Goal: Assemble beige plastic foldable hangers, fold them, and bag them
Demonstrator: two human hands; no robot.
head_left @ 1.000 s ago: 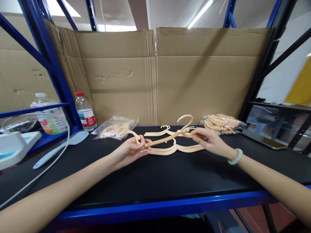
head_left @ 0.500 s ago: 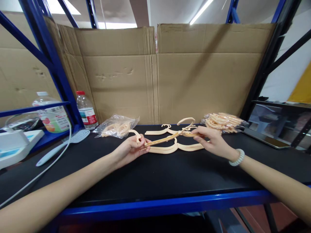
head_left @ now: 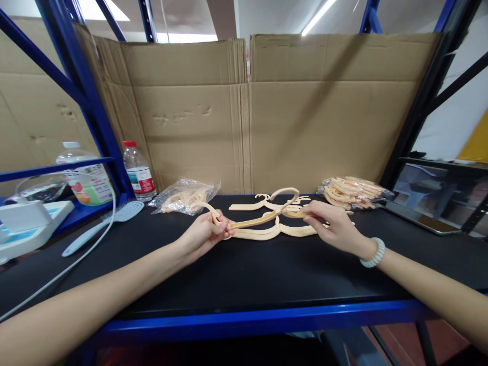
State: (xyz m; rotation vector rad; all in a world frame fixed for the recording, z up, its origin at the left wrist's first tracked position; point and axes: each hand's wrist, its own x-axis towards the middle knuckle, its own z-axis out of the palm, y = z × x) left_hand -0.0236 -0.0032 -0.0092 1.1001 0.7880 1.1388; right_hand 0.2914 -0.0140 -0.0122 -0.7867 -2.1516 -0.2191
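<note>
At the middle of the black shelf top (head_left: 244, 274), a cream plastic hanger (head_left: 253, 221) is held just above the surface, with its hook turned up toward the far side. Its left end is pinched between the thumb and fingers of the left hand (head_left: 208, 235), and its right end is closed on by the fingertips of the right hand (head_left: 331, 226), on whose wrist a pale bead bracelet (head_left: 373, 253) is worn. A curved cream piece is seen above the left fingers; whether it belongs to the same hanger cannot be told.

Two more loose hangers (head_left: 267, 234) are laid flat just beneath and beyond the held one. A clear bag of hangers (head_left: 183, 195) is set to the far left, and a fuller bag (head_left: 353, 190) to the far right. A water bottle (head_left: 139, 170) and a light blue brush (head_left: 114, 216) are placed well apart at the left.

The hanger is judged to be very light, thin and fairly stiff, with a smooth and somewhat slippery finish. Some flex is to be expected along the arms, and the narrow hook is likely to snap if bent. It is best taken by the two shoulder ends or by the thicker junction under the hook.
</note>
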